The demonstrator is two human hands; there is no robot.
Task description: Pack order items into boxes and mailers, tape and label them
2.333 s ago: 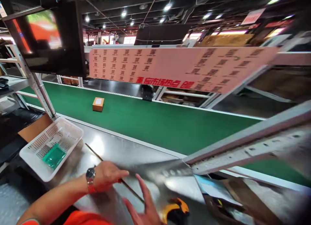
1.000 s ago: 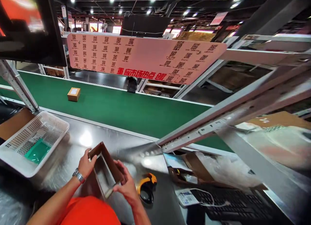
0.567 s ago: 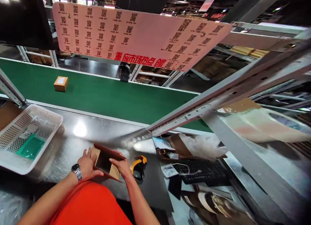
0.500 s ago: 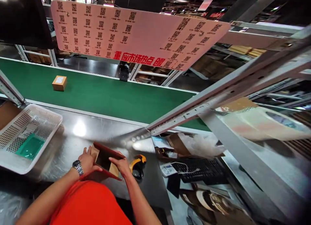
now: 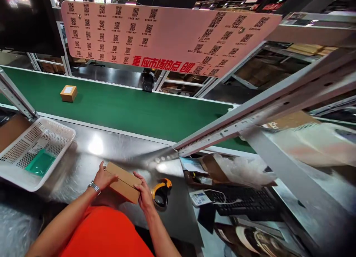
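Half a second ago the cardboard box [image 5: 124, 183] stood open with its dark inside showing and a flap raised; now its flaps lie folded down and it shows a plain brown top crossed by a single seam running along its length; it is a small, flat, oblong carton, unmarked on the faces in view, sitting slightly askew on the shiny metal table [image 5: 116, 153] right in front of the person, near the table's close edge. The left hand [image 5: 104, 178], with a watch [image 5: 94, 187] on its wrist, rests on the box's left end, fingers curled together over the top edge; the right hand [image 5: 144, 194] presses on the right end, fingers together and bent onto the near corner, so the box is held between both hands. A yellow and black tape dispenser [image 5: 161, 193] lies just beside the right hand; a white perforated basket [image 5: 61, 149] holding a green packet [image 5: 40, 162] sits well to the left; beyond the table runs a green conveyor belt [image 5: 139, 112] carrying one small parcel [image 5: 68, 93]; a black keyboard [image 5: 244, 201] lies to the right.
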